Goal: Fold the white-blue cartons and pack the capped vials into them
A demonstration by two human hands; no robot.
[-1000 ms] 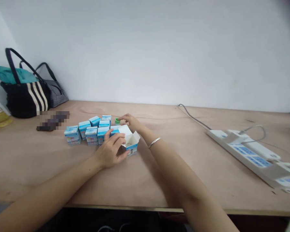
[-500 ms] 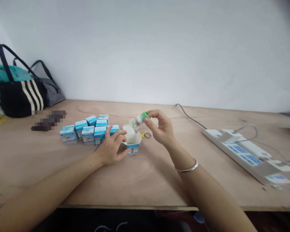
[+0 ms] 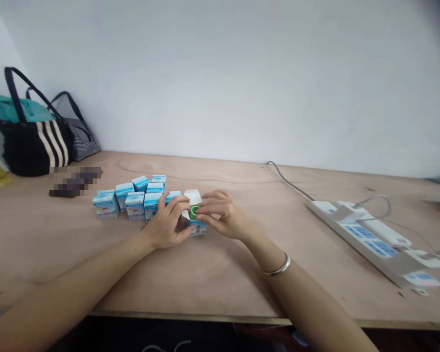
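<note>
A small blue-and-white cardboard box stands on the table with its top flap raised. My left hand steadies it from the left side, fingers at the top edge and thumb low on the front. Inside the box opening is a small bottle with a green cap; only the cap shows, the rest is sunk in the box. My right hand has its thumb and fingers closed at the cap from the right. Several closed boxes of the same kind sit close together just left of my left hand.
A white power strip with plugged-in chargers and cables lies on the right of the wooden table. A black bag with white stripes and a grey striped bag stand back left. A blurred-out dark object lies before them.
My right hand has moved left and down, bringing the green-capped bottle from above into the open box. My left hand stays at the box. The key ring is now hidden behind my right hand.
</note>
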